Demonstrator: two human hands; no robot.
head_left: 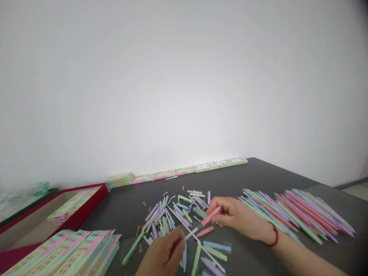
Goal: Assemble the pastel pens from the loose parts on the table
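My left hand (163, 255) is at the bottom middle of the view, pinching a thin white pen part (191, 234) between its fingers. My right hand (231, 214) holds a pink pen barrel (211, 216) in its fingertips, and a red cord bracelet (274, 235) circles that wrist. Between the hands lies a loose heap of pastel pen parts (169, 216) in green, lilac, blue, pink and white. A separate pink pen barrel (204, 231) lies just below my right hand's fingers.
A dark grey table (258, 172) carries a long fanned pile of pastel pens (296, 214) to the right. Stacked pink-and-green printed cards (66, 255) fill the lower left, next to a red-rimmed tray (77, 207). Flat packets (175, 171) line the table's far edge against a white wall.
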